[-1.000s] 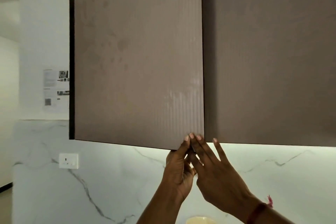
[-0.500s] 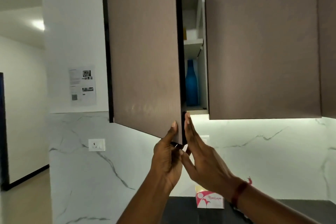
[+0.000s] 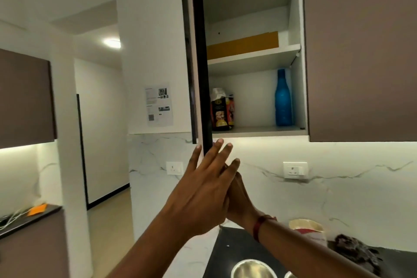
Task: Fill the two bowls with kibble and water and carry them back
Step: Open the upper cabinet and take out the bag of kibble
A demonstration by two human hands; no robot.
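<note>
Presses left hand [image 3: 203, 189], fingers straight, on cabinet door [image 3: 204, 74]; cannot tell grip of right hand [image 3: 240, 203]. Finds kibble bag [image 3: 220, 110] upright, above, farther, slightly right.

White marble wall [image 3: 338, 192], brown cabinets [image 3: 361, 52], ceiling light [image 3: 111, 43]

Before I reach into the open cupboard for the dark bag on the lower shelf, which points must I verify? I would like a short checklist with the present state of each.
1. Cabinet door open wide: ok, seen edge-on.
2. Dark bag upright on the lower shelf: ok, partly behind the door edge.
3. Blue bottle out of the way of the bag: ok, it stands apart at the right.
4. Left hand free: ok, straight fingers against the door's bottom corner.
5. Right hand free: cannot tell, mostly hidden behind the left hand.
6. Steel bowl waiting on the counter: ok.
</note>
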